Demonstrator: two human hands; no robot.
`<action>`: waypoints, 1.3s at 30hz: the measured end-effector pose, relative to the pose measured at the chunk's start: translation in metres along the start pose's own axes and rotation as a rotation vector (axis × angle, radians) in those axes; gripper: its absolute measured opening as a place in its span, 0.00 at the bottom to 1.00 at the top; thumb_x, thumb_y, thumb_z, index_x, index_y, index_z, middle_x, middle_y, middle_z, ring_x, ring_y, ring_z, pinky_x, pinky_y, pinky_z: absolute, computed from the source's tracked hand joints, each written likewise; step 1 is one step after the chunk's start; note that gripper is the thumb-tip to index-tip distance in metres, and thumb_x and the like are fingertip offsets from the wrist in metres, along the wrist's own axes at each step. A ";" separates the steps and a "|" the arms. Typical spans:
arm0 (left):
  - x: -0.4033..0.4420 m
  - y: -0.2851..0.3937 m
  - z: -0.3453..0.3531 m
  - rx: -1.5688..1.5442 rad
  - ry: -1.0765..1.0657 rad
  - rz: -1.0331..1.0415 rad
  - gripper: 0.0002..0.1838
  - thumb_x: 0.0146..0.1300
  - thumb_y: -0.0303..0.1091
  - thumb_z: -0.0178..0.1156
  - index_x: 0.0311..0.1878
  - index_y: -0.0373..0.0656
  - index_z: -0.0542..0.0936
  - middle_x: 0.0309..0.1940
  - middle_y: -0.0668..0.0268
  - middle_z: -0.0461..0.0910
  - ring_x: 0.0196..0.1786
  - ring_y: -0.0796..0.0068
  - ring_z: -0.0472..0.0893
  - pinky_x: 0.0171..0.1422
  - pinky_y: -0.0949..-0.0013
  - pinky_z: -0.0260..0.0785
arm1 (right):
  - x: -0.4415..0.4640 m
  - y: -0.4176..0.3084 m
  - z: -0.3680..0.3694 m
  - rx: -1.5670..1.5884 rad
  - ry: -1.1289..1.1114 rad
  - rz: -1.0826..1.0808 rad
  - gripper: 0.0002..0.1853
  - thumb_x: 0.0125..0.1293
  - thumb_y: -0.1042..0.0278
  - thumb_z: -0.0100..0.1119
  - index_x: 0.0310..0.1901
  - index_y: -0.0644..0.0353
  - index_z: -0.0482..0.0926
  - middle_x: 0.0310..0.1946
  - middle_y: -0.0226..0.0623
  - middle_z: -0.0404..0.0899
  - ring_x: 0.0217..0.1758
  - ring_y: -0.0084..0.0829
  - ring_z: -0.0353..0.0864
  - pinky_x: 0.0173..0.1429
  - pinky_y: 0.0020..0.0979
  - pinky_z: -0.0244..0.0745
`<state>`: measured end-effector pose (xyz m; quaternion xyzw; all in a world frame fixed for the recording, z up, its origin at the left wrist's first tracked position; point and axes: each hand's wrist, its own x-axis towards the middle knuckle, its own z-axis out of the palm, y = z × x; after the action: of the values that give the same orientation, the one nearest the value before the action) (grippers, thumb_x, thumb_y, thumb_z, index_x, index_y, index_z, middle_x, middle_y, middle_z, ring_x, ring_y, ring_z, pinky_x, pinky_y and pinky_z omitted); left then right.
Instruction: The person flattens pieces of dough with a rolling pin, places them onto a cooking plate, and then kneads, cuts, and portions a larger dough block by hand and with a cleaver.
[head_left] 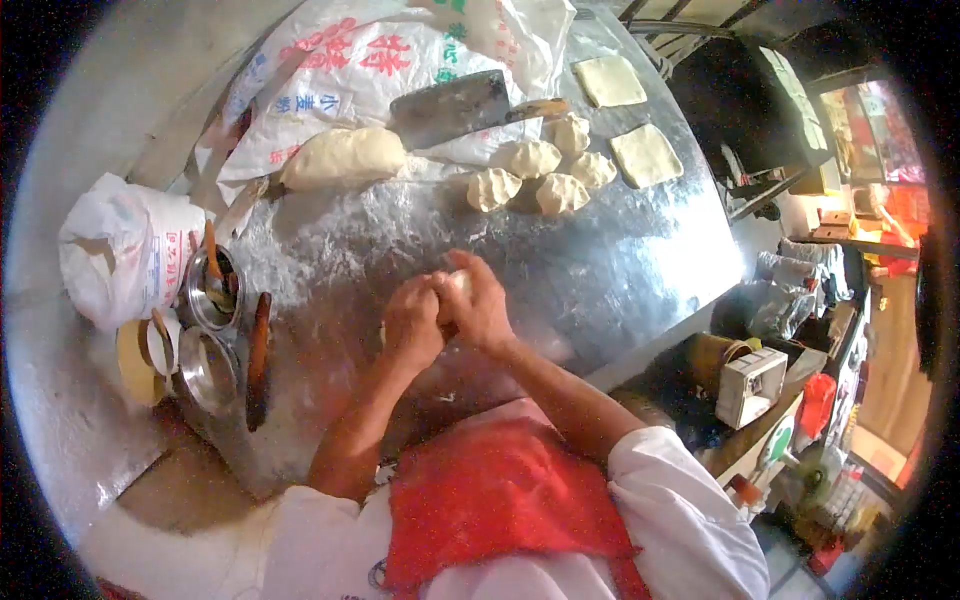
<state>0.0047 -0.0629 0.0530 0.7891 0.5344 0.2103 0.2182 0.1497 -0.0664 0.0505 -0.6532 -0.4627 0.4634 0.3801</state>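
Observation:
Close together over the middle of the metal table (340, 260), my left hand (412, 318) and my right hand (482, 308) have their fingers curled round a piece of dough (460, 283). Only a pale bit of it shows between the fingers. Beyond them sit several pleated dough buns (535, 158) in a cluster. Two flat, squarish dough pieces (647, 156) lie to the right of the buns. A thick log of dough (343, 158) rests at the back left. Beside it, a broad-bladed cleaver (450, 108) lies on a printed flour sack (350, 60).
At left stand a white bag (130, 245), a metal pot with a wooden-handled utensil (213, 285), a metal bowl (208, 370) and a rolling pin (258, 360). Flour dusts the tabletop. Past the right edge, a white box (752, 387) sits on a crowded shelf.

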 end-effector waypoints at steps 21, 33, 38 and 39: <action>0.009 0.008 0.040 -0.137 0.000 -0.294 0.24 0.69 0.36 0.64 0.65 0.43 0.74 0.59 0.52 0.76 0.67 0.53 0.73 0.74 0.48 0.66 | -0.080 -0.219 -0.078 -0.198 -0.438 -0.966 0.05 0.67 0.71 0.63 0.42 0.59 0.86 0.39 0.40 0.84 0.41 0.32 0.84 0.47 0.36 0.81; -0.031 -0.001 0.009 0.229 -0.077 -0.145 0.48 0.48 0.45 0.80 0.70 0.36 0.68 0.57 0.46 0.77 0.59 0.40 0.76 0.65 0.44 0.70 | 0.002 0.021 -0.083 -0.825 -0.040 -0.622 0.30 0.71 0.60 0.58 0.75 0.46 0.68 0.76 0.43 0.64 0.79 0.45 0.61 0.83 0.56 0.47; -0.007 -0.049 -0.010 -0.081 -0.216 -0.270 0.33 0.49 0.33 0.74 0.61 0.40 0.77 0.57 0.47 0.79 0.61 0.43 0.77 0.69 0.48 0.69 | -0.044 0.062 -0.089 -0.627 -0.177 -0.455 0.33 0.71 0.56 0.61 0.76 0.45 0.67 0.77 0.43 0.62 0.80 0.47 0.59 0.83 0.53 0.48; 0.002 -0.067 -0.012 -0.038 -0.019 -0.096 0.32 0.50 0.31 0.73 0.61 0.47 0.78 0.50 0.51 0.81 0.57 0.44 0.80 0.60 0.47 0.75 | -0.052 0.069 -0.100 -0.647 -0.154 -0.366 0.34 0.71 0.55 0.62 0.76 0.45 0.66 0.77 0.43 0.62 0.80 0.47 0.59 0.83 0.53 0.48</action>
<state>-0.0519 -0.0376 0.0246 0.7603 0.5653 0.2023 0.2481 0.2551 -0.1426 0.0276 -0.6091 -0.7214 0.2655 0.1951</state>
